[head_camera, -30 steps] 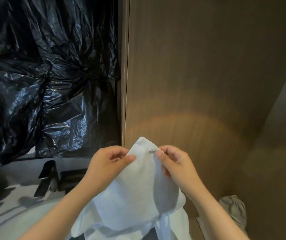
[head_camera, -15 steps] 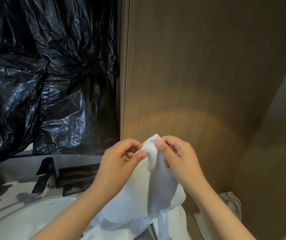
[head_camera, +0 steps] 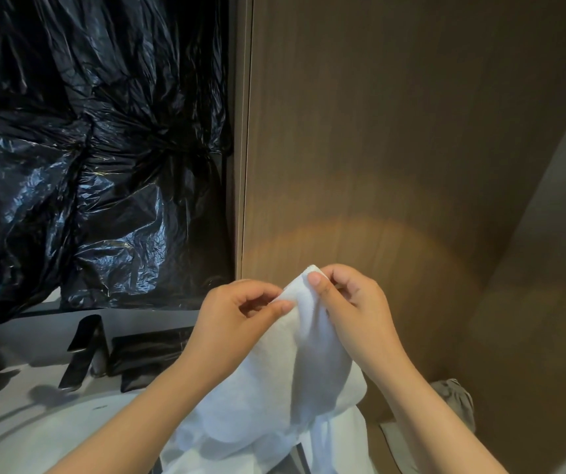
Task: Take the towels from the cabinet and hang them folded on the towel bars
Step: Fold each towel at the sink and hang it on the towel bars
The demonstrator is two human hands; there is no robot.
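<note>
The left hand (head_camera: 237,316) and the right hand (head_camera: 353,302) hold a white towel (head_camera: 274,388) up in front of a brown wooden panel (head_camera: 377,131). Each grip is a pinch of thumb and curled fingers on the towel's top corner, hands close together. The rest of the cloth hangs down between the forearms. Crumpled black plastic sheeting (head_camera: 86,165) hangs at the far left. Below it, a black tap (head_camera: 81,350) and a black box (head_camera: 151,350) stand on the grey worktop (head_camera: 35,340), with a white basin (head_camera: 52,436) nearer.
</note>
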